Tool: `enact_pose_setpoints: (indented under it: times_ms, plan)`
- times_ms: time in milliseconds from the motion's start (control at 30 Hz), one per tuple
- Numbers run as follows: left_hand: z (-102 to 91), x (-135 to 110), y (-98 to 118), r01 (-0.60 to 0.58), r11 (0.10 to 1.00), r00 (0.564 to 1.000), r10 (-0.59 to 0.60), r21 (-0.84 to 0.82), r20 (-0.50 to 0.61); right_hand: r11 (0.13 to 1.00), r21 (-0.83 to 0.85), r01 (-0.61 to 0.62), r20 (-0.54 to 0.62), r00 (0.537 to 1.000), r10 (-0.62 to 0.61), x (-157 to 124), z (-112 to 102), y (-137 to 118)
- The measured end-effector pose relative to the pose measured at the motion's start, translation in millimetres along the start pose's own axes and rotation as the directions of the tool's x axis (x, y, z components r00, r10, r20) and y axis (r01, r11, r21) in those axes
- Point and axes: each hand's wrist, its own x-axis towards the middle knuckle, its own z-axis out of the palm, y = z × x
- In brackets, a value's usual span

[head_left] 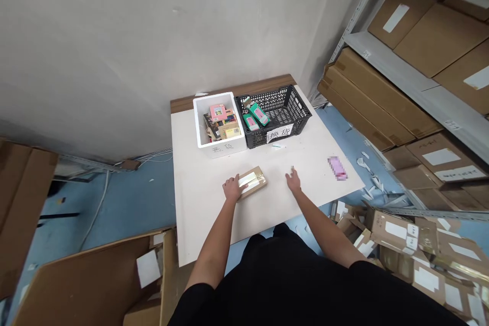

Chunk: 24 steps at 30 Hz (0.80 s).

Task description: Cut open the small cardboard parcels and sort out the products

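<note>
A small brown cardboard parcel (252,181) with a white label lies on the white table (198,204). My left hand (232,188) rests on the parcel's left end, fingers laid over it. My right hand (293,181) is on the table to the right of the parcel, apart from it, and pinches a small thin object I cannot make out. Behind the parcel stand a white bin (202,127) with several small coloured boxes and a black mesh basket (294,112) with green packets.
A pink blurred item (337,168) lies at the table's right side. Metal shelving (420,86) with cardboard boxes stands at the right. Labelled parcels (420,249) are piled on the floor at the lower right. Flattened cartons (87,280) lie at the lower left.
</note>
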Motion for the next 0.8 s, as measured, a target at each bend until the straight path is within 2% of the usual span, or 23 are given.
enact_pose_setpoints:
  times_ms: [67,133,233,333,433,533,633,700,800]
  plan:
    - [8.2,-11.3,14.4,0.051,0.998,0.999,-0.050,0.036,-0.020,0.998,0.040,0.056,0.138,0.989,-0.061,-17.5,35.1,-8.4]
    - [17.3,-23.3,30.9,0.086,0.994,0.995,-0.083,0.072,-0.046,0.985,0.121,0.122,0.301,0.941,-0.153,-34.9,65.8,-15.5]
    - [26.1,-36.5,50.7,0.142,0.988,0.988,-0.138,0.055,-0.065,0.974,0.176,0.146,0.388,0.899,-0.205,-44.1,84.6,-25.7]
    - [25.9,-42.8,57.8,0.207,0.977,0.978,-0.207,-0.043,0.005,0.965,0.135,0.224,0.392,0.882,-0.260,-32.8,73.9,-35.1]
    - [26.4,-49.4,58.9,0.223,0.953,0.975,-0.214,-0.205,0.066,0.950,0.037,0.311,0.360,0.882,-0.303,-22.2,59.9,-40.0]
    - [35.6,-59.9,64.9,0.256,0.899,0.967,-0.242,-0.355,0.086,0.919,-0.058,0.389,0.382,0.859,-0.340,-24.5,58.6,-40.3]
    - [46.4,-68.0,76.6,0.310,0.872,0.948,-0.313,-0.379,0.056,0.887,-0.128,0.444,0.432,0.830,-0.353,-29.2,61.8,-41.1]
    - [49.3,-69.5,83.7,0.337,0.855,0.936,-0.351,-0.395,0.039,0.894,-0.090,0.438,0.463,0.814,-0.352,-26.8,58.9,-43.3]
    - [46.9,-69.4,87.9,0.372,0.831,0.917,-0.398,-0.414,0.026,0.918,0.066,0.392,0.512,0.776,-0.368,-14.7,44.8,-45.6]
